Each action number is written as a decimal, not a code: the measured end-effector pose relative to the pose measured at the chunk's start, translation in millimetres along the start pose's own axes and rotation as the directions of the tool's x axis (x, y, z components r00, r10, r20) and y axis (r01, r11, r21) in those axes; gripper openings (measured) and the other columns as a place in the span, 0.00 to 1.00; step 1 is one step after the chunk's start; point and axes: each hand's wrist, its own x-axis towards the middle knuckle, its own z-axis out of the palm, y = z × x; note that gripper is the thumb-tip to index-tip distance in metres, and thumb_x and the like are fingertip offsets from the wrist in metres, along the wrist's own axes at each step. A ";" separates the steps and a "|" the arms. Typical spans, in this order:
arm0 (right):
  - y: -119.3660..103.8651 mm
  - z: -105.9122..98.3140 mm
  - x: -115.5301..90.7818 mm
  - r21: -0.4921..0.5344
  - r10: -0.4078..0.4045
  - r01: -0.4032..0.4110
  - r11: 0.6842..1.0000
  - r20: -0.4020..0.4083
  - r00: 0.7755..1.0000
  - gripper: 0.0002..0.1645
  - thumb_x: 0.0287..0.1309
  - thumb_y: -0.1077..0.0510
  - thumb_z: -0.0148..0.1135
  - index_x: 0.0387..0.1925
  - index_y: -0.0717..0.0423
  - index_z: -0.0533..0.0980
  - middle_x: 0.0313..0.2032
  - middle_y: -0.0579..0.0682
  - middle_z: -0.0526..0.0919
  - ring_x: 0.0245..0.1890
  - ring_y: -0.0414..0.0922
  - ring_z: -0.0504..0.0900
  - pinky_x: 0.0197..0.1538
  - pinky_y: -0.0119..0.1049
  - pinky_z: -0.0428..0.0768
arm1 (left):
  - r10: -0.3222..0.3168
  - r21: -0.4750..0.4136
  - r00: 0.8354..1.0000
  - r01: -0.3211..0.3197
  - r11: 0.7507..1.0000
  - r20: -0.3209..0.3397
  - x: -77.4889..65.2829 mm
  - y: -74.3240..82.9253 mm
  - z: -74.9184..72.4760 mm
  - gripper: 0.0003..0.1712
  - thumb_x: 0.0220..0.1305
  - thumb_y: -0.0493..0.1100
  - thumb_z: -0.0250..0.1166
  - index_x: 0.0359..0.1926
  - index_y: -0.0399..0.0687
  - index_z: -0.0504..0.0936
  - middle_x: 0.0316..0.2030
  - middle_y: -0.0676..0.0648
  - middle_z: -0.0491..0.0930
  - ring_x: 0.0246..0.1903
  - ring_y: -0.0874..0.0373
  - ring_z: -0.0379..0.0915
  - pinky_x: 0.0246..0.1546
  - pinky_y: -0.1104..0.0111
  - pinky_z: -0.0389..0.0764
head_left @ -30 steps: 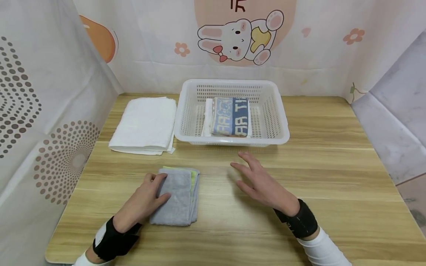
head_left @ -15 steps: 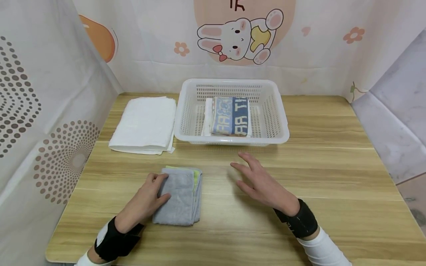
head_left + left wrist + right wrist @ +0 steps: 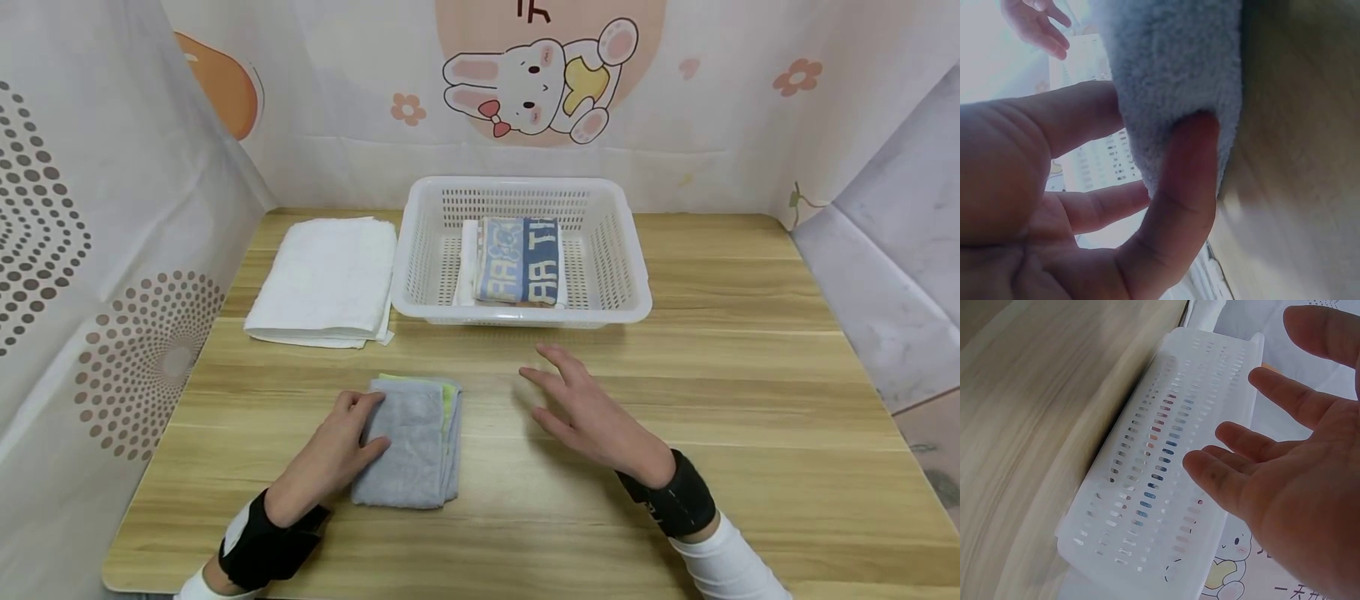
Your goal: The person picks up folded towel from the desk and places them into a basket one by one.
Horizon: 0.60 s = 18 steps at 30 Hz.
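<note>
Gray towel [image 3: 408, 450] lies folded flat on the wood-grain table [image 3: 750, 350], in front of the person and left of center, with a yellow-green layer showing at its upper right edge. Left hand [image 3: 322, 454] grips the left edge of this towel: the thumb rests on the upper surface, and the left wrist view shows a bent finger bearing against the side of the fold. Right hand [image 3: 592, 421] is held over the table, fingers spread and slightly bent, apart from the gray towel and near the front of the basket. Each wrist carries a black band [image 3: 678, 496]; white sleeves [image 3: 731, 558] cover the forearms.

White plastic basket [image 3: 522, 315], with slotted walls, stands upright at the back of the table. Inside it, a folded blue patterned towel [image 3: 521, 262] lies on white cloth [image 3: 467, 262]. Folded white towel [image 3: 326, 279] lies left of the basket, a small tag at its front right corner. Behind the table hangs a curtain [image 3: 337, 167] printed with a rabbit [image 3: 517, 87] lying sideways.
</note>
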 end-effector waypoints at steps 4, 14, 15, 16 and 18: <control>0.6 0.7 -0.9 0.014 0.009 -0.009 1.000 0.003 1.000 0.33 0.61 0.61 0.67 0.67 0.58 0.69 0.72 0.64 0.57 0.72 0.63 0.55 0.68 0.60 0.61 | 0.002 -0.010 1.000 -0.002 1.000 -0.002 0.8 1.1 2.9 0.33 0.61 0.36 0.70 0.65 0.30 0.69 0.53 0.31 0.69 0.46 0.45 0.75 0.46 0.55 0.77; -0.5 3.4 -1.9 0.018 0.018 -0.019 1.000 0.019 1.000 0.33 0.61 0.60 0.67 0.67 0.59 0.70 0.71 0.66 0.58 0.72 0.64 0.56 0.69 0.59 0.61 | 0.026 -0.032 0.999 -0.026 0.999 -0.024 2.8 6.5 9.2 0.33 0.60 0.36 0.71 0.64 0.32 0.70 0.52 0.32 0.70 0.43 0.47 0.74 0.44 0.56 0.76; -0.9 4.4 -1.7 0.018 0.016 -0.017 1.000 0.021 1.000 0.33 0.61 0.60 0.67 0.67 0.59 0.70 0.71 0.66 0.58 0.72 0.64 0.57 0.69 0.60 0.61 | 0.028 -0.033 0.999 -0.029 0.999 -0.024 3.0 7.0 9.9 0.33 0.60 0.36 0.71 0.64 0.32 0.70 0.52 0.32 0.70 0.43 0.48 0.74 0.44 0.56 0.76; -1.1 5.5 -1.7 0.019 0.012 -0.013 1.000 0.024 1.000 0.33 0.61 0.60 0.67 0.66 0.59 0.70 0.71 0.67 0.59 0.72 0.64 0.57 0.69 0.60 0.60 | 0.031 -0.034 0.999 -0.032 0.999 -0.025 3.2 7.6 10.6 0.33 0.60 0.36 0.71 0.64 0.32 0.70 0.51 0.33 0.70 0.42 0.48 0.74 0.44 0.57 0.76; -1.4 8.2 -1.4 0.024 0.005 -0.005 1.000 0.027 1.000 0.33 0.60 0.60 0.67 0.66 0.59 0.70 0.70 0.67 0.59 0.71 0.64 0.58 0.69 0.60 0.61 | 0.037 -0.035 0.999 -0.038 0.999 -0.026 3.9 8.7 12.3 0.33 0.59 0.36 0.71 0.64 0.32 0.71 0.51 0.33 0.70 0.42 0.49 0.74 0.43 0.57 0.76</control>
